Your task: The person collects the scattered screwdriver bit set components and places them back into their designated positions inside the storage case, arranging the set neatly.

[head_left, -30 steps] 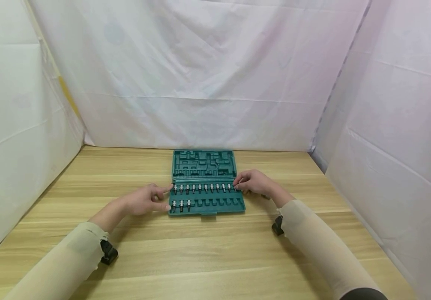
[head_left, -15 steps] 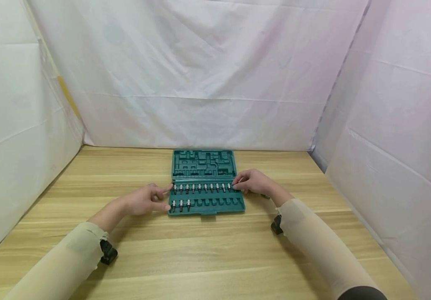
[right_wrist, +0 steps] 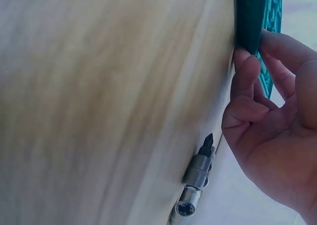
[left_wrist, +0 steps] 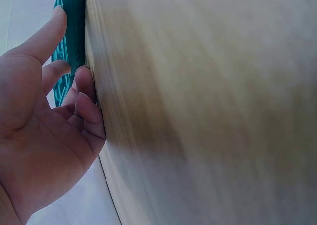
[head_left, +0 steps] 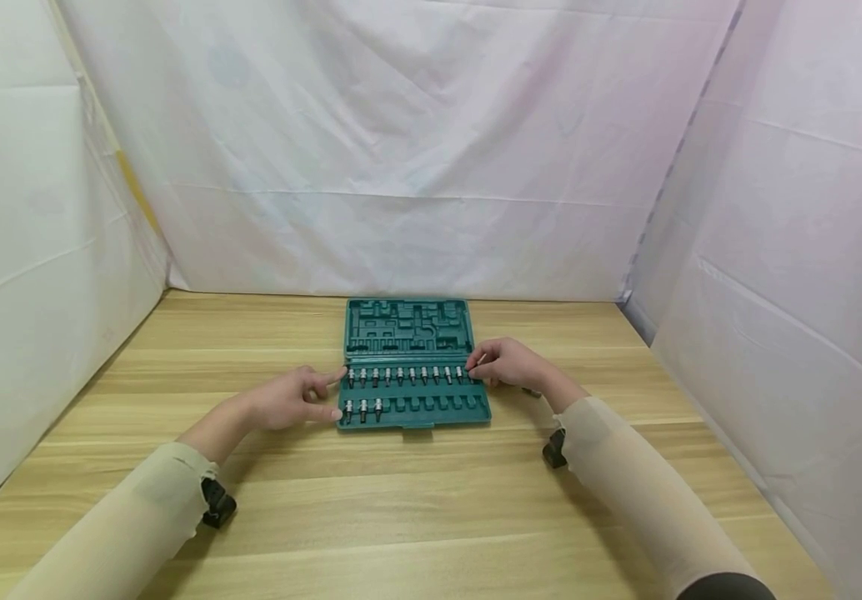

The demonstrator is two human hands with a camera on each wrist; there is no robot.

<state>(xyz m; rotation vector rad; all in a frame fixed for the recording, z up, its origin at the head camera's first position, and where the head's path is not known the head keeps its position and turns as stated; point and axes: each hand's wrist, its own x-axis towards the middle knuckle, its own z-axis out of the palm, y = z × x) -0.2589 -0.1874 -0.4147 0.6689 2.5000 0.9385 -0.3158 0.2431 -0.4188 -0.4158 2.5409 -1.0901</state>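
Observation:
A green case lies open on the table, its molded lid folded back. Silver-and-black bit sockets fill most of the upper row; a few more stand at the left of the lower row. My left hand spreads thumb and index finger against the case's left edge. In the left wrist view, the lower fingers curl beside the case wall. My right hand pinches a bit socket at the right end of the upper row, mostly hidden by thumb and index finger.
Loose bit sockets lie on the wooden table below the right hand; in the head view one shows beside the wrist. Empty slots run along the lower row. White cloth walls surround the table.
Almost nothing has moved. The right fingertips shift very slightly at the end of the upper row, while the left hand stays at the case's edge.

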